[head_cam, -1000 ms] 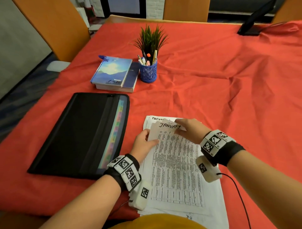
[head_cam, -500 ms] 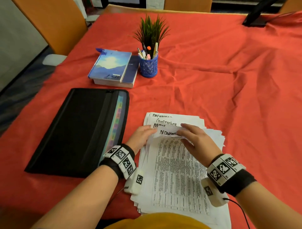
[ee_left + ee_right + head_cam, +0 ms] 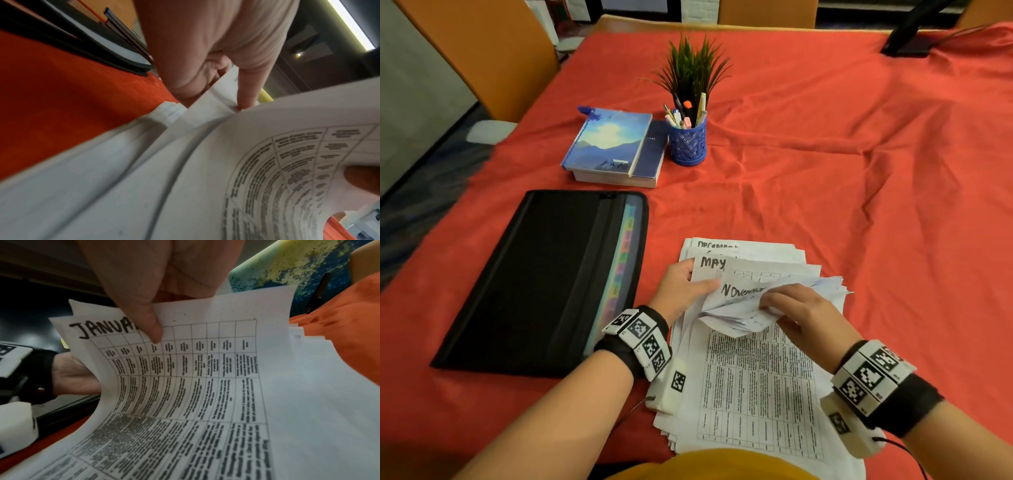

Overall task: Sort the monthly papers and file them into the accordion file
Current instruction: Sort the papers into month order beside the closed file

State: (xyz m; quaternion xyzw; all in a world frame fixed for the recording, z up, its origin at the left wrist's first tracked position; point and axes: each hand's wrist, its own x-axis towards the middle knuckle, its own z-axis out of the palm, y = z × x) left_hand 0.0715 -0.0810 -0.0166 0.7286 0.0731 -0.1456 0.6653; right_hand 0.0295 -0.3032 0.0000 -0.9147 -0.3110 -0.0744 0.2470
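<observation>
A stack of printed monthly papers (image 3: 753, 383) lies on the red cloth in front of me. My right hand (image 3: 801, 311) pinches the top ends of several upper sheets and bends them back toward me. In the right wrist view its thumb (image 3: 152, 324) presses on the January sheet (image 3: 185, 361). Sheets headed November (image 3: 739, 291), May (image 3: 714, 263) and December (image 3: 715, 245) show behind the fold. My left hand (image 3: 681, 287) grips the left edge of the lifted sheets, thumb on the November sheet. The black accordion file (image 3: 544, 274) lies flat to the left, coloured tabs along its right side.
Two blue books (image 3: 616, 147) and a blue pen cup (image 3: 687, 142) with a green plant stand behind the file. Orange chairs (image 3: 482, 58) line the far and left table edges. A black stand (image 3: 911, 31) sits at the far right. Wrinkled red cloth (image 3: 859, 171) spreads to the right.
My right hand has drawn back toward me, curling the top sheets over. The January heading on top gave way to November and May. My left hand has stayed at the left edge.
</observation>
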